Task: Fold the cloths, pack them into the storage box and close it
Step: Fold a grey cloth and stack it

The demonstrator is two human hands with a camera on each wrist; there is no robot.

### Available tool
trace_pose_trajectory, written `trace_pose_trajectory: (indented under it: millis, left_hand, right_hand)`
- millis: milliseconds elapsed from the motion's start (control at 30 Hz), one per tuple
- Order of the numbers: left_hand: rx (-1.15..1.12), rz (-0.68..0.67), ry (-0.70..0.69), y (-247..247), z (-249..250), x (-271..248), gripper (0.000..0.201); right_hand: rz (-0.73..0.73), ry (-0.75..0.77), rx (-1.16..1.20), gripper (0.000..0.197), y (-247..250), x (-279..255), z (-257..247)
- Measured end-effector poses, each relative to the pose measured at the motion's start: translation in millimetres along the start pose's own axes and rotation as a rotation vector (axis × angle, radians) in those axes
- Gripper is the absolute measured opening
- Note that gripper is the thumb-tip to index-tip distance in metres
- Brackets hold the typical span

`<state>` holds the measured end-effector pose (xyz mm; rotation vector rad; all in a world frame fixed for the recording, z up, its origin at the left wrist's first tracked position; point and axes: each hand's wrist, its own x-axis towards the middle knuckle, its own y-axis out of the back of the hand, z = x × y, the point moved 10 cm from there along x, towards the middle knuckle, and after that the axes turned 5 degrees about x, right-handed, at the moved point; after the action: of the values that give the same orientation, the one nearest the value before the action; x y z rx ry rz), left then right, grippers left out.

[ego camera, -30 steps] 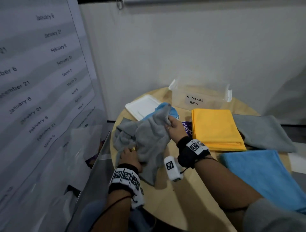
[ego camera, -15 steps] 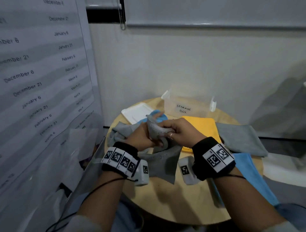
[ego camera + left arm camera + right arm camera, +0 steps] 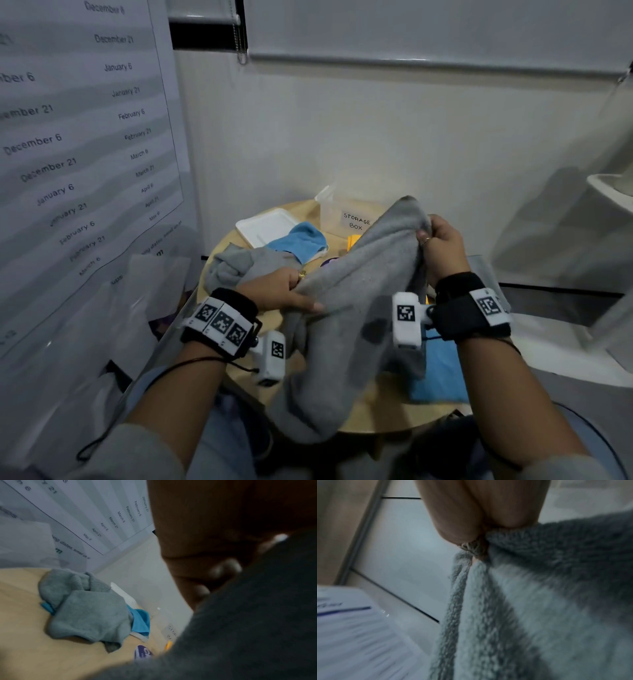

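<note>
A grey cloth (image 3: 356,308) hangs in the air between both hands above the round table (image 3: 370,411). My right hand (image 3: 442,243) pinches its upper corner (image 3: 476,547) between thumb and finger. My left hand (image 3: 284,291) grips the cloth's lower left edge, fingers curled into the fabric (image 3: 240,615). The clear storage box (image 3: 342,219) with its "STORAGE BOX" label stands open at the table's back, partly hidden by the cloth. Its white lid (image 3: 263,228) lies to the left of it.
Another crumpled grey cloth (image 3: 236,263) (image 3: 85,608) and a blue cloth (image 3: 301,240) (image 3: 140,622) lie at the table's left. A folded blue cloth (image 3: 442,373) lies at the right, a yellow cloth (image 3: 352,241) peeks behind. A printed date sheet (image 3: 75,144) covers the left wall.
The hands were together at the cloth's middle; the right hand has since moved up and right with a corner, the left stayed lower, and the cloth is now spread between them.
</note>
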<state>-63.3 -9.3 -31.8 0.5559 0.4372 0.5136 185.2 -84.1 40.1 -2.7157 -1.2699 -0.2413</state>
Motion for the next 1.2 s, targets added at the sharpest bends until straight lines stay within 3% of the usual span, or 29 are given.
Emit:
trace_pose_trajectory:
  millis: [67,233,333,433,533,633,700,767,800,900,1000,1067,1167,1200]
  left_hand:
    - [0.091,-0.036,0.102,2,-17,-7,0.037]
    - [0.114,0.027,0.228,27,-41,-18,0.063]
    - [0.062,0.237,0.265,73,-50,-17,0.066]
    - [0.044,0.523,0.304,133,-46,-14,0.027]
    - [-0.042,0.846,0.175,190,-9,-20,0.021]
    - [-0.166,1.072,-0.04,229,27,-44,0.03]
    - [-0.162,1.14,-0.119,239,37,-66,0.033]
    - [-0.07,1.13,-0.176,233,42,-84,0.028]
    - [-0.02,1.092,-0.192,225,38,-90,0.025]
    - [0.022,0.886,-0.145,181,-6,-102,0.027]
    - [0.158,0.635,-0.053,119,-62,-109,0.044]
    - [0.061,0.499,0.114,81,-112,-117,0.05]
    - [-0.046,0.352,0.272,31,-154,-131,0.037]
    - [-0.056,0.309,0.27,18,-162,-134,0.034]
  right_hand:
    - [0.075,-0.038,0.014,0.025,16,13,3]
    - [-0.043,-0.127,0.015,0.018,16,43,3]
    - [-0.089,-0.157,-0.089,0.016,11,54,11]
    - [-0.003,-0.057,-0.316,0.017,16,78,9]
    - [0.115,0.077,-0.457,0.006,20,93,-23]
    - [0.158,0.26,-0.299,0.01,23,95,-66]
    - [0.124,0.331,-0.147,0.018,24,83,-86]
    - [0.065,0.326,-0.052,0.024,28,61,-92]
    - [0.029,0.318,-0.053,0.04,29,47,-92]
    - [-0.11,0.261,-0.113,0.062,24,-1,-63]
    - [-0.27,0.103,-0.251,0.052,14,-50,3]
    - [-0.381,-0.004,-0.295,0.04,7,-84,48]
    - [-0.525,-0.139,-0.47,0.023,2,-130,109]
    - [-0.573,-0.179,-0.552,0.031,4,-142,128]
